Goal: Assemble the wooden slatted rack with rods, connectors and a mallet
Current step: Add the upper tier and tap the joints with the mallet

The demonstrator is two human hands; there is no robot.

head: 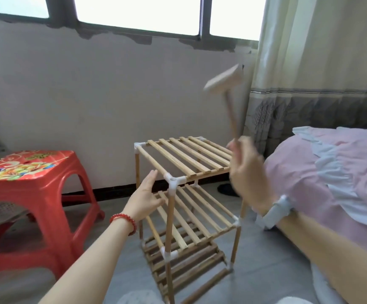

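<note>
Bare forearms, red bead bracelet on left wrist, pale grey band on right wrist.

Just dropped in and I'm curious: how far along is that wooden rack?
Mostly built: the rack stands upright with three slatted tiers joined by white connectors. In hand: the right hand holds the mallet raised, while the left hand steadies the top rail with straight fingers. Left: probably tapping joints home; the near top connector's socket is open, so more rods may follow.

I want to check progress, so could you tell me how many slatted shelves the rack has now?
3: top shelf, middle shelf, bottom shelf, stacked on the rack.
</note>
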